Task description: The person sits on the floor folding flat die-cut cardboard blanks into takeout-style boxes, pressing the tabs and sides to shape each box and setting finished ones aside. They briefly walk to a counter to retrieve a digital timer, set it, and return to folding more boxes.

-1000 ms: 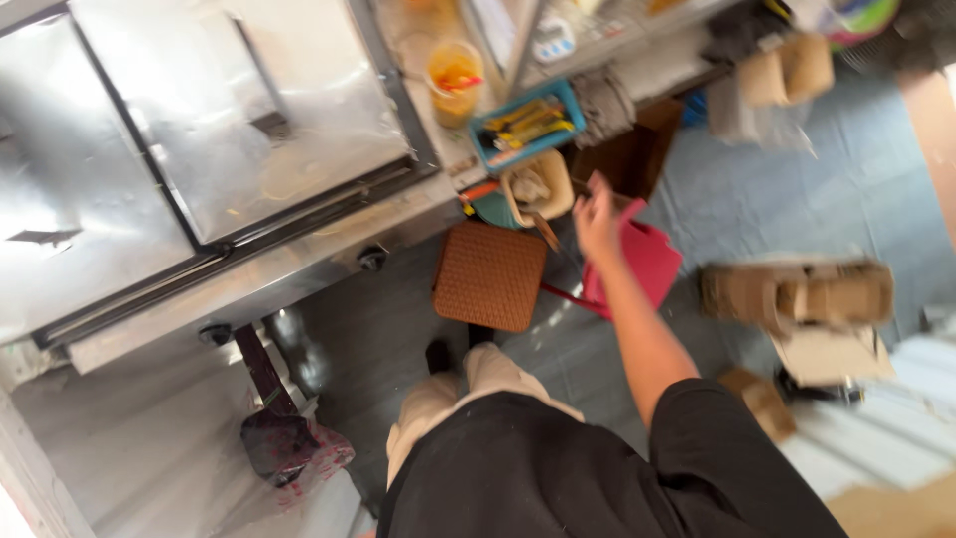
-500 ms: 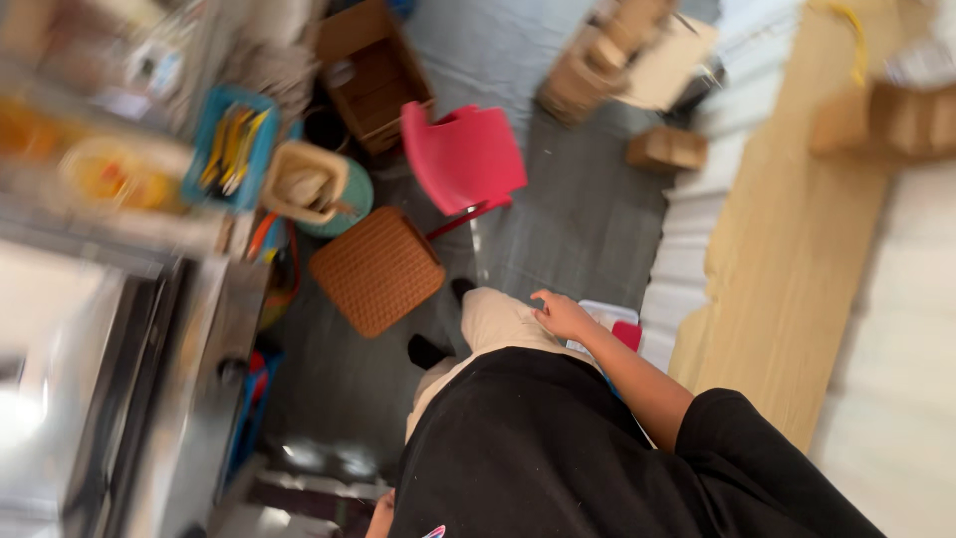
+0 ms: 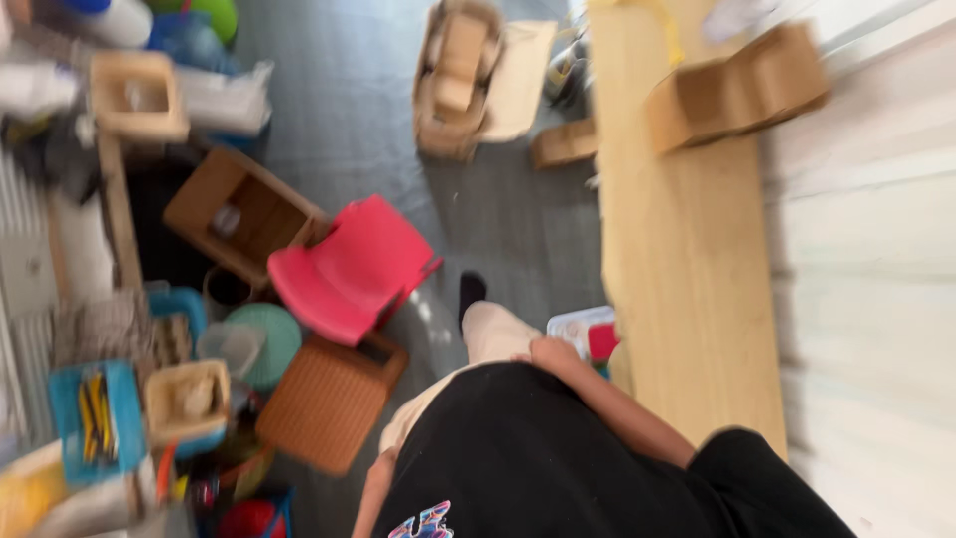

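My right hand (image 3: 554, 355) hangs by my hip against my beige trousers, fingers curled; blur hides whether it holds anything. Just right of it on the floor lies a white container with a red part (image 3: 588, 334). Only a strip of my left arm (image 3: 370, 490) shows at the bottom edge, and the hand itself is hidden. A red plastic chair (image 3: 349, 269) stands ahead of my foot, with a brown woven stool (image 3: 329, 401) beside it.
A long pale wooden board (image 3: 687, 259) runs along the right with a cardboard box (image 3: 737, 88) on it. An open cardboard box (image 3: 239, 211), more boxes (image 3: 458, 75), a blue tray (image 3: 100, 418), small baskets and a green lid (image 3: 264, 344) crowd the left. Grey floor lies between.
My view has swung right, from the steel counter towards the floor and the wooden board. My right arm has dropped from reaching at the shelf to my hip.
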### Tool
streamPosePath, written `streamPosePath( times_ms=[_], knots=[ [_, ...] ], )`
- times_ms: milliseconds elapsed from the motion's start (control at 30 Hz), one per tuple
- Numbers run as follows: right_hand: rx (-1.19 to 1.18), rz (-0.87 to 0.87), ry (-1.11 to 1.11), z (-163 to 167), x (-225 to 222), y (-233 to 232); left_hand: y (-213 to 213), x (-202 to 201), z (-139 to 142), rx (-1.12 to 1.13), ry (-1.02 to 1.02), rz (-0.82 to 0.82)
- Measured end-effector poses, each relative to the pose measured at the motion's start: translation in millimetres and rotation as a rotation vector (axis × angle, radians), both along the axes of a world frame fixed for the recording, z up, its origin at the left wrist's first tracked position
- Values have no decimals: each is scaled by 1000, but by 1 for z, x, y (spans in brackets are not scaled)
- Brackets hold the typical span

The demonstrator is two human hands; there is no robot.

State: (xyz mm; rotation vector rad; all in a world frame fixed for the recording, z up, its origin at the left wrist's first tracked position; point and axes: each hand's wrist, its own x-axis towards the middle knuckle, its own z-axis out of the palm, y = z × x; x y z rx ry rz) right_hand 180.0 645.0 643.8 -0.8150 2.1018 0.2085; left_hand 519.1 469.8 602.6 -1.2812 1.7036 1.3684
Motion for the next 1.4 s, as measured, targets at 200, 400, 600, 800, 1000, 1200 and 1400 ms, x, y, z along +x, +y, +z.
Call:
streamPosePath(
  times_ms=[200,400,600,800,1000,1200,1400],
  knots=[
    [-225,-227,-272,6,-89,7,-77,-117,-17,-157,244,-179],
    [-273,-611,-424,-24,-126,0,-141,-219,-28,-231,282,-581],
    [-210,-628,-506,-34,-184,-54,-241,-356,-14,-191,235,-881],
    [-340,-443,106,39,-296,-232,-359,-510,-39,-268,367,-865],
    [-2000,-15,852,280,-479,-443,-524,-600,-40,-273,313,-877],
    [-2269,490,653,423,-521,-568,-642,-654,-10,-139,280,-906],
    [-2236,536,651,447,-517,-614,-679,-711,-3,-236,521,-845]
  ],
)
